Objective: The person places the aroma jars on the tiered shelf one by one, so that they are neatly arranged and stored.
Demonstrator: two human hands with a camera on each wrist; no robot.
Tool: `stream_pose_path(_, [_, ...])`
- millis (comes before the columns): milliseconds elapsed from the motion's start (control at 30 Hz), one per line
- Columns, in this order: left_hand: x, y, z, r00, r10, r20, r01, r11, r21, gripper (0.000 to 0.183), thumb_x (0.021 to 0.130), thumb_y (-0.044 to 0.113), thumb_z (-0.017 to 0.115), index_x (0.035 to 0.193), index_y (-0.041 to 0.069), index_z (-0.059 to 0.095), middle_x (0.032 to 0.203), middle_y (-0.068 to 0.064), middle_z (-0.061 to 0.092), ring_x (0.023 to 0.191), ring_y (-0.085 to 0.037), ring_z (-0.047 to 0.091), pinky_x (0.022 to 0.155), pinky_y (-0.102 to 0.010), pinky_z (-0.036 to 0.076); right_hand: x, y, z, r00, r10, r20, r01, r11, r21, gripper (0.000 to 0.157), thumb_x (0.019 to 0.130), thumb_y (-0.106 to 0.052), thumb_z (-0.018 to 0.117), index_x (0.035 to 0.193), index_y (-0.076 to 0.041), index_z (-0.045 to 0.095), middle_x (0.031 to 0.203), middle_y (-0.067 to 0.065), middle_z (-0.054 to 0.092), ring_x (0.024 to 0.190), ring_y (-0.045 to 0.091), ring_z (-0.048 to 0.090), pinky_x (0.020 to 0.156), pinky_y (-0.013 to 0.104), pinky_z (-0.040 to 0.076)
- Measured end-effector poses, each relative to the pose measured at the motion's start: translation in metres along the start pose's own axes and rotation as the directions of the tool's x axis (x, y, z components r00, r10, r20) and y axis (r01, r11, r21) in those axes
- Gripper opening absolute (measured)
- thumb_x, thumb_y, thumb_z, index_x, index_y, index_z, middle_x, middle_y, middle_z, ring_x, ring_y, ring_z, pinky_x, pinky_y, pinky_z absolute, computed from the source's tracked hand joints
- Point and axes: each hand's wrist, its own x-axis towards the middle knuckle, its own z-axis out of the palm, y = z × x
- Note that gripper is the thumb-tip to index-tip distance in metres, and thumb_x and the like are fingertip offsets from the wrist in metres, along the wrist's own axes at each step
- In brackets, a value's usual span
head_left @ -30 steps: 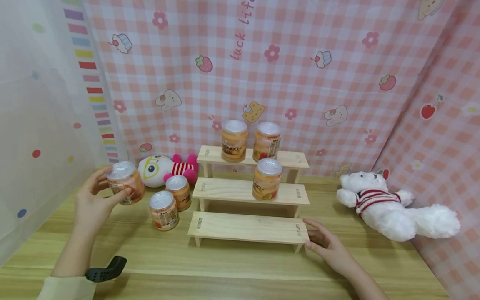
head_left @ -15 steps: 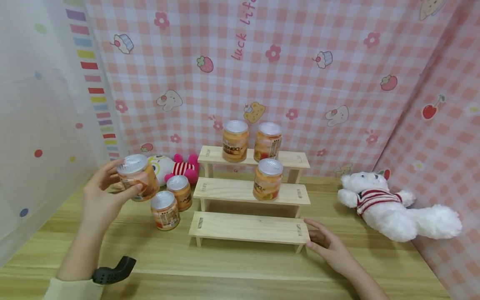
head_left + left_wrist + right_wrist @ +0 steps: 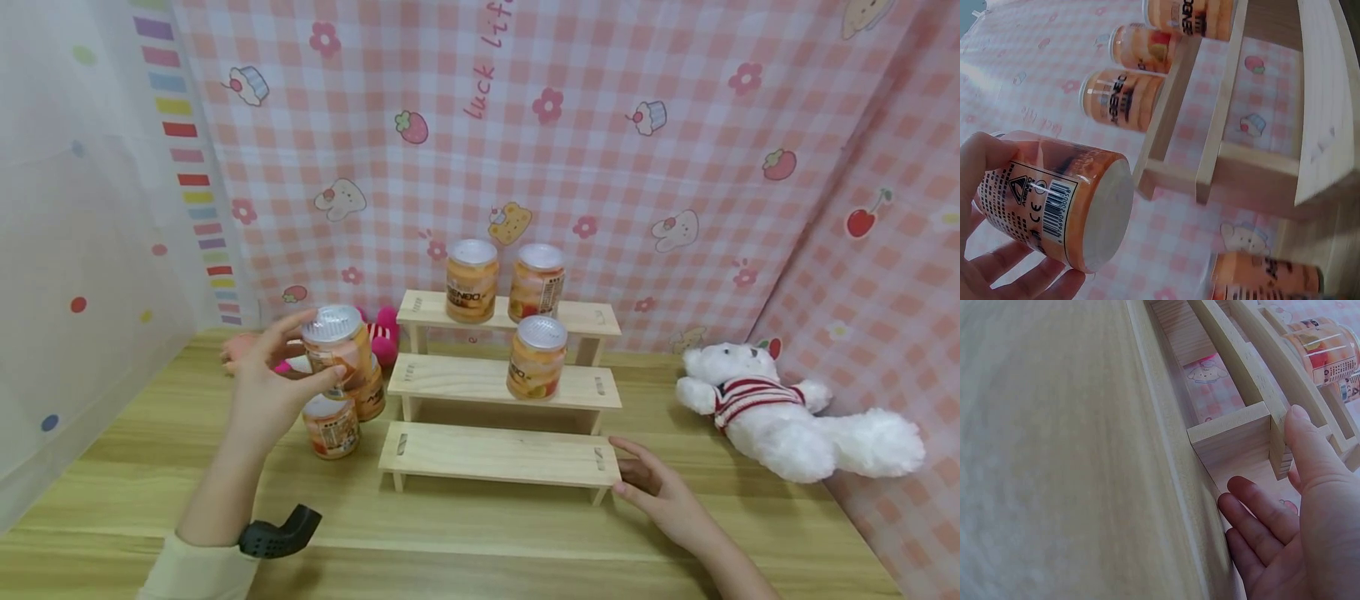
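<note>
My left hand grips an orange-labelled can with a silvery lid, raised above the table at left. In the left wrist view this held can lies across the fingers, its pale base turned right. Below and behind it stand two similar cans, a front one and a rear one partly hidden. At right, my right hand holds the right end of the lowest board of a three-step wooden stand, thumb at the front corner. Its other fingers hang loose beside the stand's leg.
Two cans stand on the top step, a left can and a right can. Another can stands on the middle step. A pink-striped doll lies behind the left cans; a white teddy bear lies at right.
My left hand has carried its can rightward, from beside the doll to over the two cans standing on the table. My right hand has stayed at the stand.
</note>
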Motion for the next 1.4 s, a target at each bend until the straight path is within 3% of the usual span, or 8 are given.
stream_pose_path(400, [0.005,0.010,0.043,0.996,-0.018,0.083,0.030,0.988,-0.149,0.067,0.073,0.001,0.082,0.134,0.011,0.055,0.118,-0.009,0.054,0.099,-0.022,0.054,0.067,-0.024,0.055,0.000,0.000,0.000,1.000,-0.001,-0.002,0.001,1.000,-0.005,0.055,0.092,0.002,0.059,0.141,0.008,0.034,0.118,0.033,0.056,0.105,0.010,0.059,0.086,0.021,0.048])
stream_pose_path(533, [0.006,0.013,0.056,0.995,0.006,0.097,0.011,0.986,-0.165,0.066,0.072,0.002,0.083,0.132,0.012,0.056,0.118,-0.010,0.054,0.098,-0.022,0.055,0.065,-0.022,0.053,0.000,-0.001,0.000,1.000,-0.005,-0.004,0.005,1.000,-0.009,0.055,0.092,0.002,0.059,0.141,0.008,0.034,0.117,0.033,0.057,0.105,0.011,0.059,0.086,0.021,0.048])
stream_pose_path(600, [0.005,0.024,0.061,0.995,0.006,0.098,0.010,0.987,-0.160,0.065,0.073,0.000,0.082,0.131,0.008,0.056,0.118,-0.012,0.055,0.095,-0.022,0.054,0.063,-0.020,0.051,0.000,-0.001,0.000,1.000,-0.004,-0.004,0.004,1.000,-0.008,0.055,0.092,0.002,0.059,0.141,0.008,0.034,0.117,0.033,0.057,0.105,0.011,0.059,0.086,0.021,0.048])
stream_pose_path(733, [0.005,0.031,0.073,0.995,-0.020,0.102,0.034,0.989,-0.143,0.064,0.072,0.002,0.083,0.131,0.010,0.057,0.116,-0.011,0.058,0.090,-0.024,0.054,0.061,-0.020,0.047,0.000,-0.002,0.000,1.000,0.003,-0.001,-0.003,1.000,-0.001,0.055,0.093,0.002,0.058,0.141,0.008,0.034,0.117,0.034,0.056,0.105,0.011,0.059,0.085,0.021,0.048])
stream_pose_path(867, [0.010,0.017,0.086,0.995,-0.028,0.100,0.041,0.990,-0.138,0.066,0.070,0.009,0.086,0.129,0.017,0.059,0.115,-0.006,0.060,0.090,-0.026,0.055,0.063,-0.024,0.048,0.000,-0.003,0.000,1.000,0.001,0.006,-0.001,1.000,0.007,0.055,0.093,0.002,0.058,0.141,0.008,0.033,0.118,0.035,0.055,0.106,0.011,0.059,0.086,0.021,0.048])
stream_pose_path(1067, [0.011,0.017,0.101,0.992,-0.010,0.125,0.040,0.971,-0.235,0.068,0.070,0.006,0.086,0.131,0.013,0.058,0.109,-0.014,0.064,0.095,-0.025,0.059,0.071,-0.027,0.054,0.000,-0.005,0.001,1.000,-0.006,0.003,0.006,1.000,0.007,0.054,0.093,0.003,0.058,0.141,0.008,0.034,0.117,0.035,0.056,0.105,0.012,0.060,0.085,0.021,0.048])
stream_pose_path(1400, [0.010,0.014,0.122,0.993,0.058,0.105,-0.038,0.982,-0.184,0.066,0.070,0.005,0.085,0.130,0.013,0.059,0.111,-0.009,0.064,0.094,-0.024,0.060,0.066,-0.033,0.055,0.000,-0.003,0.001,1.000,-0.009,0.004,0.009,1.000,0.000,0.054,0.093,0.003,0.058,0.141,0.007,0.034,0.117,0.034,0.056,0.105,0.011,0.060,0.085,0.021,0.048])
